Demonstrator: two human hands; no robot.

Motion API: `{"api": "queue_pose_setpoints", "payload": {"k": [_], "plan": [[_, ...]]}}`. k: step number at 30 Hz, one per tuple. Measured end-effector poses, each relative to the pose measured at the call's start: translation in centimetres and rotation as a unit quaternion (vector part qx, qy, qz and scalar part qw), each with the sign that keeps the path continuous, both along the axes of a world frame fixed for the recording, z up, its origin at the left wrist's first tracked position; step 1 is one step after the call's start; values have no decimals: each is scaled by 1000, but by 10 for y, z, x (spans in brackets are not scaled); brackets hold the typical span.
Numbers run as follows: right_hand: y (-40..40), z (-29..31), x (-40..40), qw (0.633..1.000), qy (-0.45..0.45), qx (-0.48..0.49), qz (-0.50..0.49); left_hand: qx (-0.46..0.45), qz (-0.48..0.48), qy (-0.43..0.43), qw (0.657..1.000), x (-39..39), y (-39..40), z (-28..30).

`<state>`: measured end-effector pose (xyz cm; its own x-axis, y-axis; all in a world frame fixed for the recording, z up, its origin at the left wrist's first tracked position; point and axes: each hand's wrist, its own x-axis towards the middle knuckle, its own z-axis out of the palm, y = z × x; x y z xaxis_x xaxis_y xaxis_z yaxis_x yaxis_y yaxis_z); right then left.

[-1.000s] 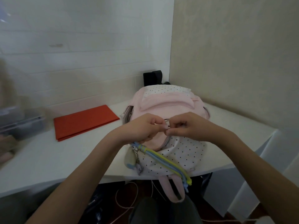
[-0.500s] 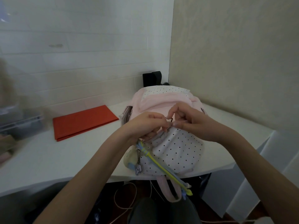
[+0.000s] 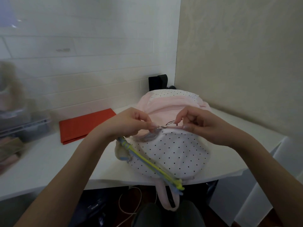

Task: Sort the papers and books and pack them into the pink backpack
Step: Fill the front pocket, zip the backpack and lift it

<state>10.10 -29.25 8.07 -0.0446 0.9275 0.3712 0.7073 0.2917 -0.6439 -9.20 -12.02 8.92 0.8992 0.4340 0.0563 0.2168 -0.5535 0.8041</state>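
Strap [image 3: 167,196] first, nearest of all: the pink loop hangs off the table's front edge at six o'clock, beside the dangling ends of a yellow-and-blue cord bundle [image 3: 152,167] that runs diagonally from ten o'clock down to five across the bag. The pink backpack [image 3: 173,151] lies flat on the white table [image 3: 49,161], its long axis running from the near edge away toward the corner at twelve o'clock, polka-dot front pocket nearest, pink upper body and a dotted panel at the far end. A fuzzy charm [image 3: 120,151] hangs at the bag's nine o'clock side. Above the pocket, both hands meet at the zipper line: the left hand [image 3: 129,124] pinches the small metal zipper pull [image 3: 159,127] between thumb and forefinger, and the right hand [image 3: 201,126] has its fingers curled, thumb and forefinger pinching the pink fabric edge just at three o'clock of the pull. Farther out at ten o'clock, a red folder [image 3: 85,125] lies flat on the table, well apart from the bag. Beyond the backpack's far end, a black object [image 3: 158,82] stands against the tiled wall [image 3: 91,63].
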Motion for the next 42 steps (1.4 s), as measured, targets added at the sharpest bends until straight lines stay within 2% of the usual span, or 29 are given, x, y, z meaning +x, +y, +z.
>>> {"api": "queue_pose_setpoints", "payload": {"k": [3,5,7,10,13,16,19,22,25,29,34,38,41,42], "plan": [[2,-1,-4,1000,1,-13,4,-27,2,46,999,-2,6,-2],[3,-2,-5,1000,-4,-17,-3,-28,6,41,999,-1,7,-5],[4,-4,-6,999,-24,-16,-28,-1,14,10,1000,0,5,-8],[9,-8,-12,992,-98,-34,-68,89,16,-5,996,2,-3,-12],[14,-16,-17,980,-178,-30,-79,141,-37,90,985,6,-14,-15],[14,-20,-18,981,-181,0,-69,47,-102,170,979,7,-22,-24],[10,-21,-20,985,-154,54,-61,-39,-73,84,993,1,-17,-26],[9,-20,-23,989,-125,61,-53,-31,-72,31,996,-6,-11,-20],[10,-19,-25,993,-110,33,-29,-9,-51,31,998,-6,-9,-22],[7,-15,-24,997,-73,-7,-15,-59,0,50,997,-14,5,-27],[3,-13,-21,996,-80,-24,-28,-132,55,41,989,-33,28,-32],[4,-7,-21,993,-96,-60,-16,-108,73,-12,991,-35,26,-32],[18,-4,-30,988,-41,-140,-43,-69,56,-19,996,-34,23,-26],[27,-7,-35,986,-52,-146,-64,-63,52,-17,997,-32,21,-25]]}}
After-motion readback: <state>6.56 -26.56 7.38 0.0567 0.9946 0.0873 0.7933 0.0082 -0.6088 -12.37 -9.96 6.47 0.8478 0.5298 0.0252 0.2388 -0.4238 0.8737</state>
